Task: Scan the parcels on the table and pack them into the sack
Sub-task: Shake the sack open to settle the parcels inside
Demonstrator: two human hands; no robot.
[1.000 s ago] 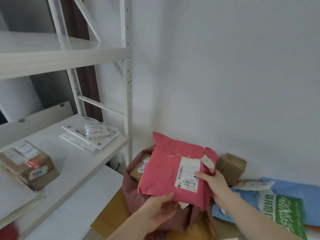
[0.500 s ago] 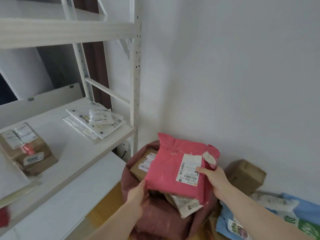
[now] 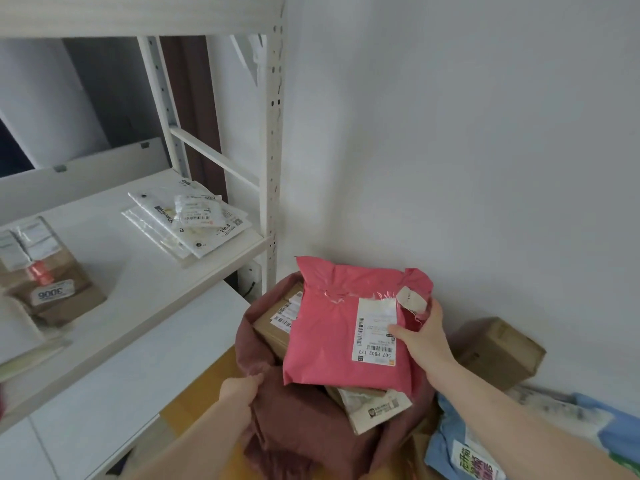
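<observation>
right hand (image 3: 424, 336) is pinching the pink parcel (image 3: 332, 327) by its label edge, hovering it over the sack (image 3: 277, 427); left hand (image 3: 239, 393) is gripping the sack's rim, holding it wide. boxes are crowding the mouth, so the parcel risks snagging and sliding out.

Left hand (image 3: 239, 393) let go of the pink parcel (image 3: 346, 327) bottom edge, dropped down-left, now bunches the near-left rim of the maroon sack (image 3: 298, 431). Parcel now held by the right hand (image 3: 420, 336) alone, thumb on its label, lower over the sack mouth. View swung down-left: more shelf, less blue bag on the right.
</observation>
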